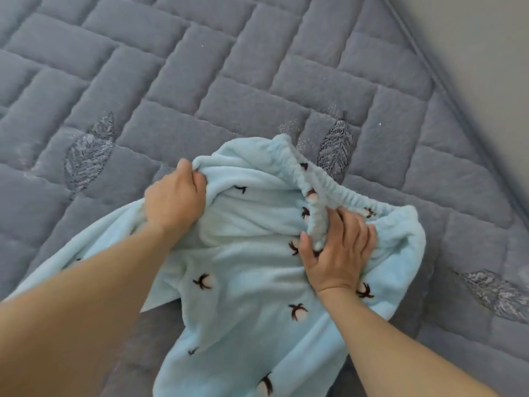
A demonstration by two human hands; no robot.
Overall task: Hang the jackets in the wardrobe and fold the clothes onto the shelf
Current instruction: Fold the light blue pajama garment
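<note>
**Fleece garment on bed, fold not yet begun**

Head view. Pale blue fleece garment (252, 270) lying crumpled on grey quilted bed cover (200, 81), near centre of frame, lower part running off the near edge. Gathered elastic band (320, 184) at far right end of garment, standing up in a ridge; probably a waistband, so likely pyjama bottoms, though full shape not visible. Small dark-and-white sprig motifs scattered over the fleece.

Left hand (174, 199): grip closed on a bunched fold at the far left edge of the garment, fingers curled into the cloth. Right hand (337, 247): grip closed on the elastic band, thumb and fingers pinching the ridge, palm over the cloth just beside it.

Progress, as judged: early. Garment unfolded and still rumpled; apparently being spread or straightened ahead of a first fold. No folded pile, shelf, wardrobe, hangers or jackets in view, so no evidence of any finished part. Remaining: flatten, fold, carry to shelf; jackets unaccounted for.

Writing, brands, labels: none legible. Embroidered leaf motifs (88, 153) on bed cover only. Pale wall (486, 67) at far right.
</note>
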